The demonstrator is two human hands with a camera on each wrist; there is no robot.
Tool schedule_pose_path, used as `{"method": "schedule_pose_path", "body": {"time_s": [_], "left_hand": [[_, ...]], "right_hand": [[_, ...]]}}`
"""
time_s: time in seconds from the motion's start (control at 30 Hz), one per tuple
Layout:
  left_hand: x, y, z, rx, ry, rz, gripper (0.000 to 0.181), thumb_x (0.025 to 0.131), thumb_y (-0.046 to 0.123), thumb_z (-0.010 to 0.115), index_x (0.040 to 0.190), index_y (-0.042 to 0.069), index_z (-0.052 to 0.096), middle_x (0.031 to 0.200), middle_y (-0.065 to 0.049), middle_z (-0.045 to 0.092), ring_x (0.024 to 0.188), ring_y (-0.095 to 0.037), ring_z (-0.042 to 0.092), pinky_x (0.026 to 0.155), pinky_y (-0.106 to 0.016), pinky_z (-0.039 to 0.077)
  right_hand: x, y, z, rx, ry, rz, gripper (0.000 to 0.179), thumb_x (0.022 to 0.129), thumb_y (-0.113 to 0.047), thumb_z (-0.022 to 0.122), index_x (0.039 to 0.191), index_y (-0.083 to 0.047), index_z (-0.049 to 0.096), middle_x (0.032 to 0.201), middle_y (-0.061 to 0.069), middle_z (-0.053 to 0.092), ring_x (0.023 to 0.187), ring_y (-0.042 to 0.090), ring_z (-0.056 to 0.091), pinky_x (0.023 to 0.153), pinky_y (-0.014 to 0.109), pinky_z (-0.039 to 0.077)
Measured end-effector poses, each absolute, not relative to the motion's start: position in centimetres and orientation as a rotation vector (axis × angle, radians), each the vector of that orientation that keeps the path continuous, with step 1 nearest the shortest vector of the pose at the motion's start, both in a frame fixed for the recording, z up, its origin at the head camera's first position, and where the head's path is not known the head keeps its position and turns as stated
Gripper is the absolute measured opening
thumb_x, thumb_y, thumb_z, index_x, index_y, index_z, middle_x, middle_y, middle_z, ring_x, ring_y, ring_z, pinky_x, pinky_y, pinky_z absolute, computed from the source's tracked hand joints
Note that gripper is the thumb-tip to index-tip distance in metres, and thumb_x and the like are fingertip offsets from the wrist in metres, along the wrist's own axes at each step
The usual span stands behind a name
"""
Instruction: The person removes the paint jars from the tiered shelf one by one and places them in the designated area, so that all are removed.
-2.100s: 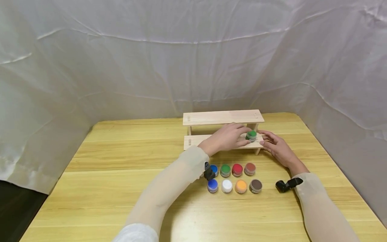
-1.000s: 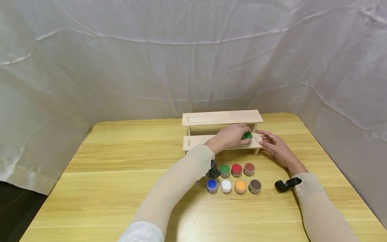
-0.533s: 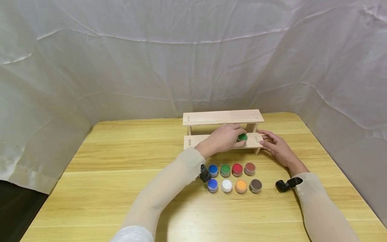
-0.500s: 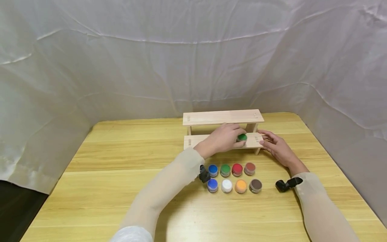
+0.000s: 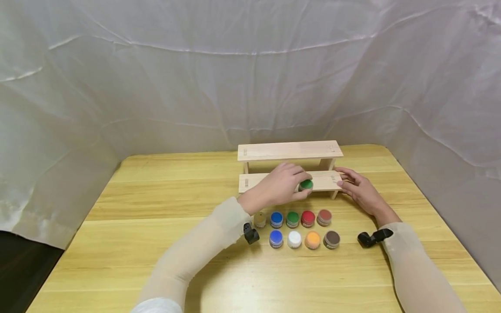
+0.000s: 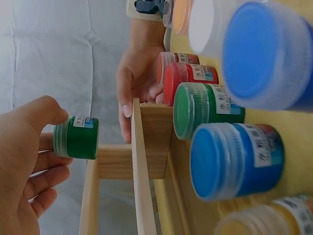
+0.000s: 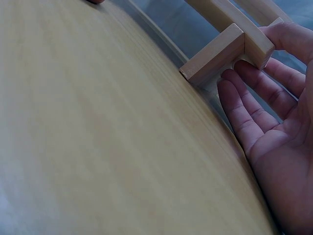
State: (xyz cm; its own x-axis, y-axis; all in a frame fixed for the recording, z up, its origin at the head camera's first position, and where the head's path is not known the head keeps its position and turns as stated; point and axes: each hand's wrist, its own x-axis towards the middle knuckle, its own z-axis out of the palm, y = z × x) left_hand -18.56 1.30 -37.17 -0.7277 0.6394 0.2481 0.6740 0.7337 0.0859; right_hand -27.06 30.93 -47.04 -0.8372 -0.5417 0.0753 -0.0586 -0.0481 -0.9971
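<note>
My left hand [image 5: 274,187] pinches a small jar of green paint [image 5: 306,185] between thumb and fingers. In the left wrist view this green jar [image 6: 84,137] is off the boards, its printed label showing. It hangs over the front of the lower board of a two-tier wooden shelf [image 5: 289,151]. At the shelf's right end, my right hand [image 5: 362,191] grips the lower board. The right wrist view shows the thumb on the board's end [image 7: 259,46] and fingers [image 7: 254,78] at its underside and leg.
Two rows of paint jars stand on the table before the shelf: ochre, blue [image 5: 276,219], green [image 5: 292,219], red [image 5: 308,218] and reddish brown behind; dark blue [image 5: 275,238], white [image 5: 294,239], orange [image 5: 312,239] and dark brown [image 5: 332,239] in front. Pale cloth [image 5: 250,87] hangs behind.
My left hand has moved the green jar leftward along the lower board, then up off it and toward the front. The right hand stays at the shelf's end.
</note>
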Motion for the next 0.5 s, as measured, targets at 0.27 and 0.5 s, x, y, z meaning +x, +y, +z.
{"method": "schedule_pose_path", "body": {"time_s": [0.27, 0.5], "left_hand": [[-17.0, -1.0, -36.8, -1.011, -2.781, -0.356, 0.042, 0.099, 0.044, 0.053, 0.127, 0.014, 0.063, 0.123, 0.001, 0.062, 0.120, -0.017, 0.053, 0.110, -0.033, 0.031], [-15.7, -2.9, -36.9, -1.005, -2.724, -0.424, 0.038, 0.098, 0.042, 0.057, 0.122, 0.014, 0.066, 0.117, 0.002, 0.065, 0.113, -0.015, 0.056, 0.104, -0.034, 0.036]], "right_hand": [[-27.1, 30.9, -46.9, -0.626, 1.879, -1.960, 0.055, 0.099, -0.003, 0.055, 0.148, 0.006, 0.031, 0.116, 0.006, 0.055, 0.103, 0.010, 0.060, 0.085, 0.022, 0.052], [-27.0, 30.9, -46.9, -0.622, 1.880, -1.957, 0.055, 0.099, -0.004, 0.056, 0.148, 0.006, 0.032, 0.116, 0.007, 0.054, 0.103, 0.010, 0.060, 0.086, 0.022, 0.052]]}}
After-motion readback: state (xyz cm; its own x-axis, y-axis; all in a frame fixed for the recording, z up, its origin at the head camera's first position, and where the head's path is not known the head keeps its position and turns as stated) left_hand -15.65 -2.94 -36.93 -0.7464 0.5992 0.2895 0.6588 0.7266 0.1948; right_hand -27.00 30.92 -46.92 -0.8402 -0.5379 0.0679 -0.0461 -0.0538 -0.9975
